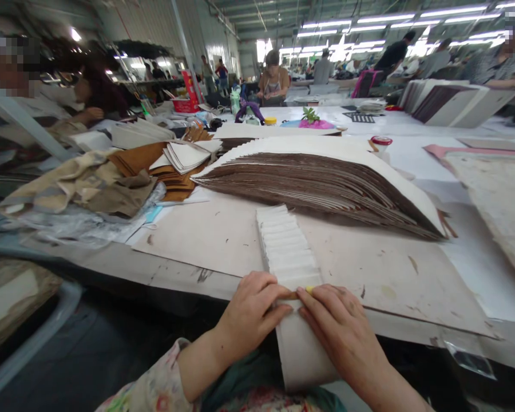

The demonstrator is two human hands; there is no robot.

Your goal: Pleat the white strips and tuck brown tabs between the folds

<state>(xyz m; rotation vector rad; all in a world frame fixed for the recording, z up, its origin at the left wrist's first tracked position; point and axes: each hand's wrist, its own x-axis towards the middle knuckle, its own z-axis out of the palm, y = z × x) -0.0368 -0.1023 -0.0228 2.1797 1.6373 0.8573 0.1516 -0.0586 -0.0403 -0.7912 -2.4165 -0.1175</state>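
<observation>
A long pale strip (289,246), lying in stepped layers or folds on its far part, runs over the table's front edge toward my lap. Its near end is smooth and hangs below the edge. My left hand (255,303) is closed in a pinch on the strip's left side, thumb below and fingers above. Against its right side presses my right hand (343,320), fingers together and tips meeting those of the left. A narrow brown bit shows between the fingertips, and something small and yellow (309,290) sits at a right finger. Whether the strip is fabric or leather I cannot tell.
Behind the strip lies a wide fanned stack (309,177) of brown sheets with white backs. Brown and white pieces (178,171) and crumpled cloth (81,183) lie left. A red tape roll (381,140) is farther back; a worn board (493,194) lies right. Other people work around.
</observation>
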